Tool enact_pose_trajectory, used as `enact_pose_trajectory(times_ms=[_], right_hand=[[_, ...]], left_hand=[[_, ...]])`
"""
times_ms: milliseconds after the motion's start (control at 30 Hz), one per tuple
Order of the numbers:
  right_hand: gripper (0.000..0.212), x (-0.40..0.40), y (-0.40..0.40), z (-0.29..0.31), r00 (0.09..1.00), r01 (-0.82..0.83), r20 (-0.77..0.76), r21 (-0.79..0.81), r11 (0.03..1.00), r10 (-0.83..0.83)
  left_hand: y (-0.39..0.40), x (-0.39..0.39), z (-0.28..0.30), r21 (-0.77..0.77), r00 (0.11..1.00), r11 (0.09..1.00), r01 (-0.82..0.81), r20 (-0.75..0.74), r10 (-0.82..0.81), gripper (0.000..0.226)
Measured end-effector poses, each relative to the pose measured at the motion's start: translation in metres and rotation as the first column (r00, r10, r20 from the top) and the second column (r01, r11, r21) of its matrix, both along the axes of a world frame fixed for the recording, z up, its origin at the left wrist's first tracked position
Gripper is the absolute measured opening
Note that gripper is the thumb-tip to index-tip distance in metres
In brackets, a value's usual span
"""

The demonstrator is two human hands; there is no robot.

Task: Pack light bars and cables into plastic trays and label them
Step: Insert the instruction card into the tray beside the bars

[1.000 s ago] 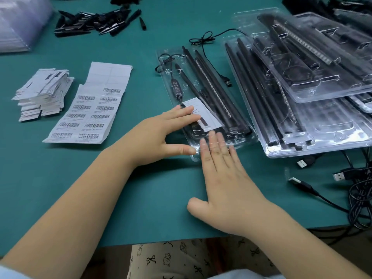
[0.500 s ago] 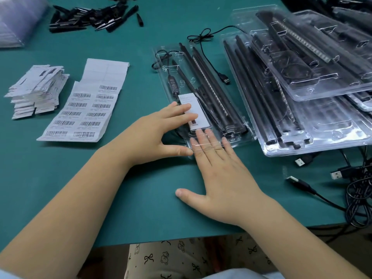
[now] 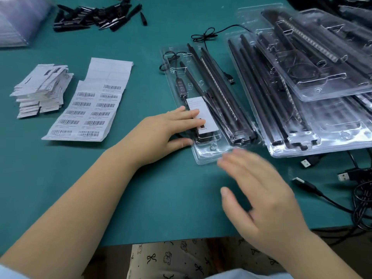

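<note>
The left hand (image 3: pixel 169 130) lies flat on the near end of the clear plastic tray (image 3: pixel 203 156) in the middle of the green desk (image 3: pixel 141 198), fingers straight and together, their tips pressing the white label (image 3: pixel 198 109) stuck on the lid, thumb spread against the tray's near-left edge. The right hand (image 3: pixel 259 198) is open too, fingers loosely spread and blurred, holding nothing, hovering over the desk at about 5 o'clock from the tray's near corner. Half a second ago its fingertips lay on the tray's near edge; it has since drawn back and off it, while the left hand has kept pressing the label.

Inside the tray sit black light bars (image 3: pixel 217 93) side by side, and left of them a cable with an inline controller (image 3: pixel 180 86). The label carries small print and a dark mark, too fine to read. At 9 o'clock from the tray lies a sheet of barcode stickers (image 3: pixel 90 111), text unreadable, with a pile of white backing slips (image 3: pixel 40 89) further left. At 3 o'clock, filled trays (image 3: pixel 302 109) are stacked; loose USB cables (image 3: pixel 342 178) lie at 4 o'clock. Black parts (image 3: pixel 96 17) are heaped at 11 o'clock.
</note>
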State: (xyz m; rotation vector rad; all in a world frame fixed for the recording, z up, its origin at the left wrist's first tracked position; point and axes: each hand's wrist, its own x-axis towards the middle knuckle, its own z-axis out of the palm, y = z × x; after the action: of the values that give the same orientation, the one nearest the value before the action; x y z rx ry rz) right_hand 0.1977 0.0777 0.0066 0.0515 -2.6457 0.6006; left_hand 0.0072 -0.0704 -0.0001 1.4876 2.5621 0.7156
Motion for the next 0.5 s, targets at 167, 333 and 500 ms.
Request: enact_pose_trajectory(times_ms=[167, 333, 500], right_hand=[[0.069, -0.022, 0.001, -0.005, 0.938, 0.018, 0.333, 0.240, 0.971, -0.100], [0.056, -0.037, 0.000, -0.006, 0.968, 0.164, 0.142, 0.259, 0.952, -0.206], [0.060, -0.050, 0.006, -0.004, 0.983, 0.131, 0.079, 0.352, 0.927, -0.169]], left_hand=[[-0.002, 0.001, 0.000, 0.054, 0.998, 0.999, 0.009, 0.059, -0.012, 0.056], [-0.011, -0.007, 0.001, 0.046, 0.954, 0.956, -0.288, 0.102, 0.283, 0.070], [-0.009, -0.008, 0.000, 0.014, 0.933, 0.934, -0.358, 0.050, 0.357, 0.046]])
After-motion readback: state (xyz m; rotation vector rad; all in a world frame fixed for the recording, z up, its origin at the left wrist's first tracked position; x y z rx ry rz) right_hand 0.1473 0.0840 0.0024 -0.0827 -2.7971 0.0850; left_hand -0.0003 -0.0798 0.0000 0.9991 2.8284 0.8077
